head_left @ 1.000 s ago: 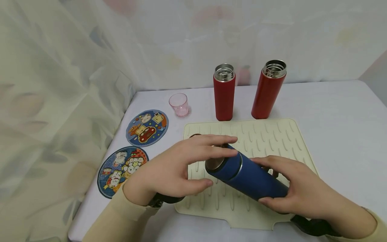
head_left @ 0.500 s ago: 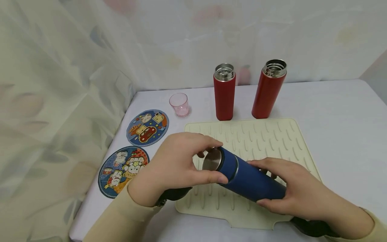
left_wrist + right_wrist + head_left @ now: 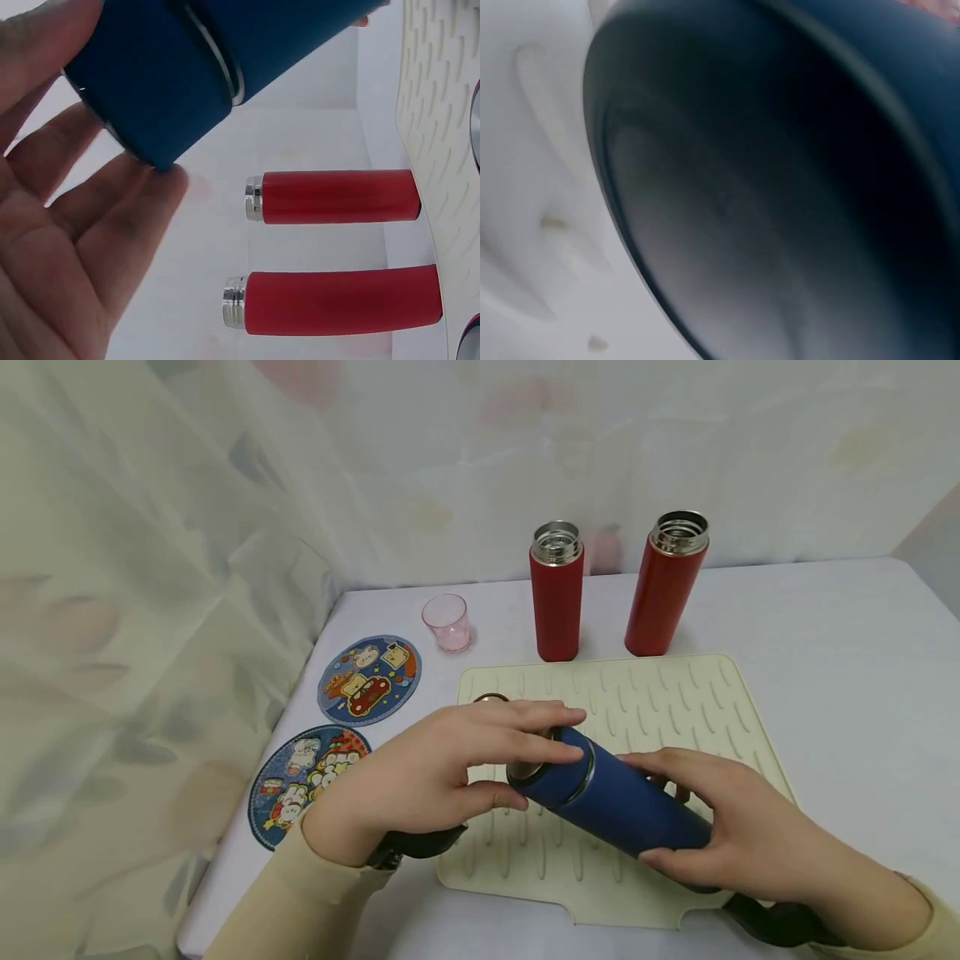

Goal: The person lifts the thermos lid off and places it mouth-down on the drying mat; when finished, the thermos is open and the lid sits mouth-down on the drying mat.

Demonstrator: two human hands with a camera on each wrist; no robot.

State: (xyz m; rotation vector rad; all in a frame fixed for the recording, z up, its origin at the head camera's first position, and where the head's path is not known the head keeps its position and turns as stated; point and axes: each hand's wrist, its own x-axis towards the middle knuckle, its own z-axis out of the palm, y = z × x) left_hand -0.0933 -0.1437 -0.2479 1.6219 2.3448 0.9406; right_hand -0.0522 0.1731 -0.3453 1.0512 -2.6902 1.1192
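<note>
A blue vacuum flask (image 3: 637, 802) is held tilted above the ribbed cream mat, its capped end toward the left. My right hand (image 3: 738, 827) grips its lower body, thumb on the near side and fingers on the far side. At the blue cap (image 3: 558, 777) with its steel top, my left hand (image 3: 457, 764) has its fingers stretched over the end. The thumb lies near the cap's lower edge. In the left wrist view a fingertip (image 3: 171, 176) touches the cap's rim. The right wrist view is filled by the flask's dark base (image 3: 727, 217).
Two lidless red flasks (image 3: 557, 602) (image 3: 667, 585) stand behind the cream mat (image 3: 675, 693). A pink glass (image 3: 448, 625) and two round cartoon coasters (image 3: 370, 681) (image 3: 300, 785) are to the left. Round steel-topped lids (image 3: 471, 343) with red rims show at the left wrist view's edge.
Half a second ago the left thumb and fingers pinched the cap. Now the hand has turned back and its fingers are straighter, much as one second ago. The right hand keeps its hold.
</note>
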